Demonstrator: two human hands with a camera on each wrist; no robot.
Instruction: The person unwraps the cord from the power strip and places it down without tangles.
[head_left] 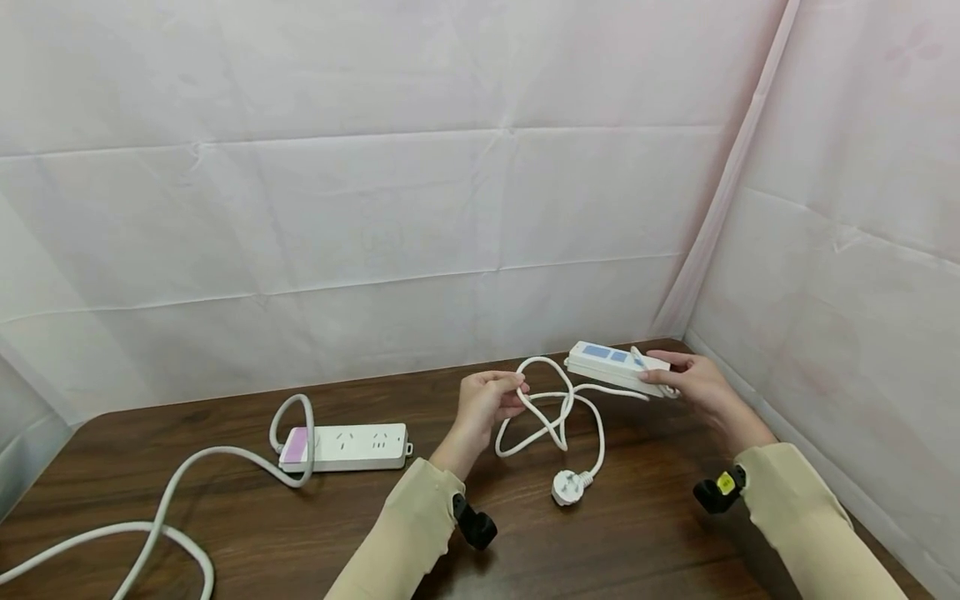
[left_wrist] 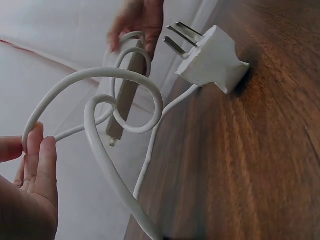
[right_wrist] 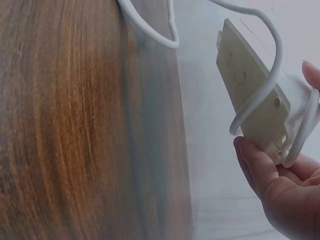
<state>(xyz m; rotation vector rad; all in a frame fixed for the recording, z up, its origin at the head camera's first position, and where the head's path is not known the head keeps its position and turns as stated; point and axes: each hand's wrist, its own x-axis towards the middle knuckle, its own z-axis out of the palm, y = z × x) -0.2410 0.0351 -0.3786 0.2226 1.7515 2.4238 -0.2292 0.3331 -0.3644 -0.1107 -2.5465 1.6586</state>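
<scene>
My right hand (head_left: 693, 383) grips one end of a white power strip (head_left: 611, 367) with blue patches on its top, raised at the back right of the table. In the right wrist view, the cord bends round the strip (right_wrist: 250, 75) close to my fingers (right_wrist: 260, 165). My left hand (head_left: 487, 404) pinches a loop of the white cord (head_left: 542, 433) between thumb and fingers. The cord's loops cross each other between both hands. At its end, the three-pin plug (head_left: 567, 487) rests on the table in front, its prongs showing in the left wrist view.
A second white power strip (head_left: 360, 447) with a purple end lies on the dark wooden table (head_left: 600, 550) at the left. Its thick cord (head_left: 168, 500) curls toward the left front edge. White curtains (head_left: 375, 208) hang behind and along the right side.
</scene>
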